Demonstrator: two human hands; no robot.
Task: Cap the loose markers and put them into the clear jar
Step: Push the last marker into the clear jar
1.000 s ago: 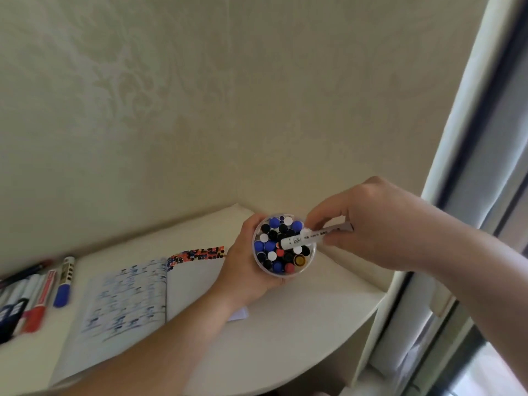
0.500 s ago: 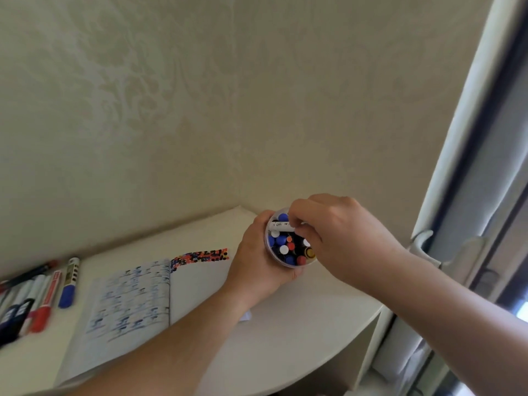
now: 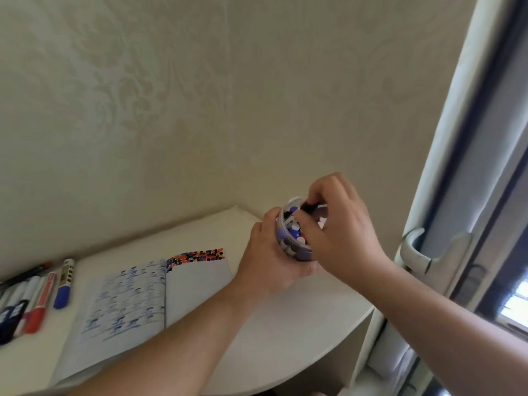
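The clear jar [image 3: 288,243], packed with several capped markers showing blue, white, red and black ends, is lifted off the desk and tilted. My left hand [image 3: 267,260] wraps around its left side and bottom. My right hand [image 3: 341,234] covers the jar's mouth from the right. Its fingertips pinch a white marker with a black end [image 3: 313,207] at the jar's upper rim. Most of this marker is hidden by my fingers. Several loose markers lie at the desk's far left, among them a blue-capped marker [image 3: 64,284] and a red marker [image 3: 38,308].
An open notebook [image 3: 134,304] with blue writing and a dotted coloured strip lies on the white desk [image 3: 285,338], left of the jar. The desk's rounded front edge curves at the lower right. A window frame with a white handle [image 3: 423,252] stands close on the right.
My right hand has swung the white marker from lying across the jar's mouth to its upper rim and now covers the opening. The jar has tilted in my left hand.
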